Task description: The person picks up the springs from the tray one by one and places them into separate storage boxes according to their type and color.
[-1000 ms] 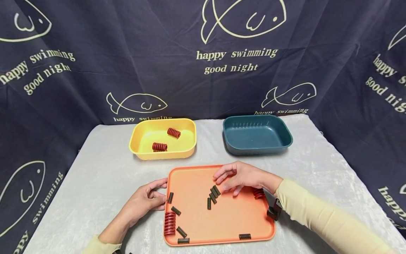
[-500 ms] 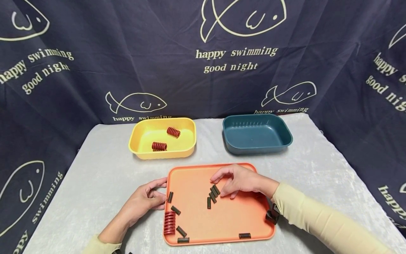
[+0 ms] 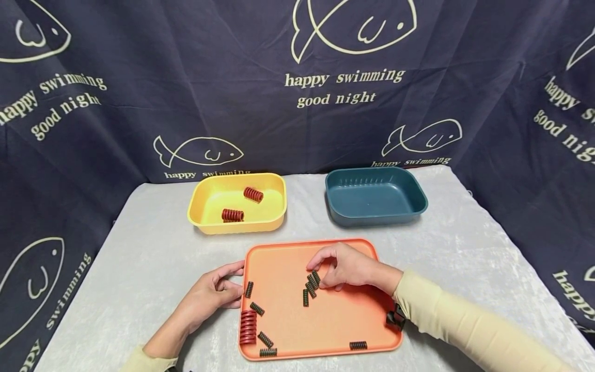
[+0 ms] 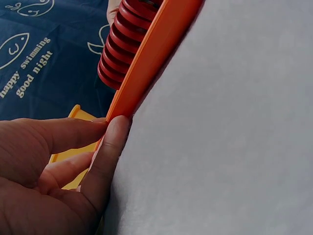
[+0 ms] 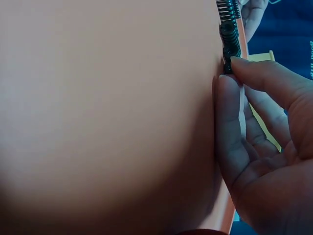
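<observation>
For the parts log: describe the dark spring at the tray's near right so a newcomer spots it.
Find the orange tray in front of the yellow tub and blue tub. Follow its near edge to the right. The dark spring there lies along that edge, alone, away from the other dark springs.
</observation>
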Tool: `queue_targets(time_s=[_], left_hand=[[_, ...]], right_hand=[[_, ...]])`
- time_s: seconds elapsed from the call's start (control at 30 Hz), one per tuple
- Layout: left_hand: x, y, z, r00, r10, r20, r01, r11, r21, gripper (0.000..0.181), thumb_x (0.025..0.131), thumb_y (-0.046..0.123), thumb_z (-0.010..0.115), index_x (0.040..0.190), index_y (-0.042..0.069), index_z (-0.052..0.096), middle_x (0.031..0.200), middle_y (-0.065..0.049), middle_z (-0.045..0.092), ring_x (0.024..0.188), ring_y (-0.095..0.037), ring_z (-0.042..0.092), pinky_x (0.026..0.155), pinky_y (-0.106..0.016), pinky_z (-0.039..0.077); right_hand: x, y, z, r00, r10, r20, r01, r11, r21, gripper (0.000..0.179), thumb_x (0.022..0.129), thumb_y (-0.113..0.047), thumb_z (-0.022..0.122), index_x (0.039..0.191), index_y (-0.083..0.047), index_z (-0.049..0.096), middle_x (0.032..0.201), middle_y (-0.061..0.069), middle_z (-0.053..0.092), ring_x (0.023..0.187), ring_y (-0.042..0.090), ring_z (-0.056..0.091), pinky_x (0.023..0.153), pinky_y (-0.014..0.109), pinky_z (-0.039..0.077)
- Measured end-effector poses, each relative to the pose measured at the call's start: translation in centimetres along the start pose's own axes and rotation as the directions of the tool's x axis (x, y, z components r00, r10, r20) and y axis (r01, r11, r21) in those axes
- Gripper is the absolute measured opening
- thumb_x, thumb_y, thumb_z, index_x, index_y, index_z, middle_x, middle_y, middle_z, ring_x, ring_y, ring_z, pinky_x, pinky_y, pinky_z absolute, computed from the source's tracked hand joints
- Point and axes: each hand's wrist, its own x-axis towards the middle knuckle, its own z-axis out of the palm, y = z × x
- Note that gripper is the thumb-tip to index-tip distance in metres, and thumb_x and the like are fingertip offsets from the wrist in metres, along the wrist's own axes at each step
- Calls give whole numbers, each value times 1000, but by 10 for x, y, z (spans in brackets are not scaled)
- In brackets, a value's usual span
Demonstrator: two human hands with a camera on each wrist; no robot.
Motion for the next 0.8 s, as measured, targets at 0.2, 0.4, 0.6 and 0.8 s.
queue_targets(time_s=[0.2, 0.4, 0.6, 0.8], left_hand=[[0, -1, -1, 1000, 1, 4, -1, 1000, -3, 68, 94, -7, 67, 155, -6, 37, 127, -23, 62, 98, -22, 71, 84, -41, 63], [-1, -1, 0, 1000, 3, 7, -3, 1000, 1, 68, 95, -6, 68, 156, -5, 37, 132, -24, 59, 99, -20, 70, 83, -40, 64], [-1, -1, 0, 1000, 2, 3, -2, 1000, -3, 68, 95, -5, 69, 156, -5, 38, 134, -25, 57, 99, -21, 70, 83, -40, 64], [0, -1, 1, 1000, 0, -2, 0, 1000, -4, 67, 95, -4, 69, 155, -4, 38, 132, -23, 59, 98, -21, 70, 82, -39, 64]], right_hand=[[2, 2, 2, 999, -12, -32, 11, 999, -30, 32, 79, 6, 80, 110, -3, 75, 85, 11, 73, 53, 16, 60, 49, 24, 54], [2, 2, 0, 999, -27, -47, 25, 999, -40, 28, 84, 1, 79, 111, -4, 76, 82, 8, 70, 55, 17, 62, 47, 29, 57], [0, 3, -10, 999, 0, -45, 3, 999, 50, 28, 87, 0, 75, 115, -3, 75, 86, 14, 73, 66, 23, 67, 58, 43, 65], [-1, -1, -30, 998, -2, -63, 13, 986, 166, 33, 89, -1, 75, 121, 5, 70, 99, 25, 73, 82, 33, 74, 67, 49, 65]])
